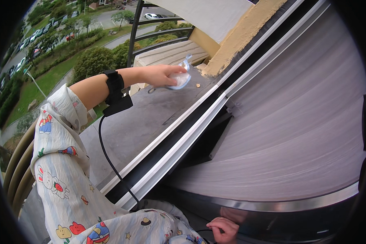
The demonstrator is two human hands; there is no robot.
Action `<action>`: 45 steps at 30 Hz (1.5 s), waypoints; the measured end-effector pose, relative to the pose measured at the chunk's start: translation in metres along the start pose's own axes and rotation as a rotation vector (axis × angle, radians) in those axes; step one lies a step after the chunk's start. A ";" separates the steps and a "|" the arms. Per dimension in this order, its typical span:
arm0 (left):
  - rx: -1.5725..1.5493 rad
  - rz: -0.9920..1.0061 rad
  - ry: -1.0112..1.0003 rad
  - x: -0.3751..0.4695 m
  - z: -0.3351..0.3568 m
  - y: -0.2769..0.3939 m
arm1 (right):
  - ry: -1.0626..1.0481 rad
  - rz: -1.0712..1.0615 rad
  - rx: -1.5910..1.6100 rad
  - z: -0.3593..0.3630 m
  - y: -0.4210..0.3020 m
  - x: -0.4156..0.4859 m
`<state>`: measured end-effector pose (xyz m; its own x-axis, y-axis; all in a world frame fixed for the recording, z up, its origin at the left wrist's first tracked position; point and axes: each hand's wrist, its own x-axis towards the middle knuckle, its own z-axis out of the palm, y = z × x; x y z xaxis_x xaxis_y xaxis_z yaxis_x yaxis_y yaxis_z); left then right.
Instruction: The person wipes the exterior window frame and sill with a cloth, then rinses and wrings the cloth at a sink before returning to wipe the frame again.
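Note:
My left hand (163, 75), reaching out past the window frame, grips a crumpled white cloth or wipe (181, 80) with light blue edges. It hangs above the grey outer ledge (134, 122), near the yellow wall edge. A black wrist strap with a cable circles that forearm. Low in the picture my right hand (224, 229) is loosely curled beside a dark glossy surface that reflects it; whether anything lies within its fingers cannot be told.
White window tracks (170, 152) cross diagonally. A grey-brown panel (280, 128) with a metal rim fills the right. A pale outdoor unit (170, 52) stands by dark railings (132, 39). Curved brown bars are at left, with greenery and parked cars far below.

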<state>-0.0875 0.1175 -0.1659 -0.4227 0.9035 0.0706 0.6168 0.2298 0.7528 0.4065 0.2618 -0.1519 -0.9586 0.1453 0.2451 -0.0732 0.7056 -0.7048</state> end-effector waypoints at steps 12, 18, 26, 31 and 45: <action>0.708 0.203 -0.443 0.073 0.064 -0.023 | 0.030 -0.024 -0.008 0.002 0.010 -0.004; 0.740 0.211 -0.333 0.146 0.064 -0.045 | 0.038 0.010 -0.055 0.003 0.007 -0.002; 0.866 -0.583 -0.019 0.141 -0.013 -0.081 | -0.113 -0.047 -0.014 -0.008 0.016 -0.005; 0.770 -0.366 0.112 0.066 -0.053 -0.060 | -0.082 -0.084 0.003 -0.007 0.016 -0.004; 0.647 0.148 -0.364 0.125 0.069 -0.029 | -0.131 -0.107 0.004 -0.008 0.016 -0.005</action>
<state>-0.1124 0.2493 -0.2241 -0.1278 0.9781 -0.1642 0.9642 0.1613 0.2103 0.4126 0.2781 -0.1586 -0.9729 -0.0229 0.2302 -0.1780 0.7096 -0.6818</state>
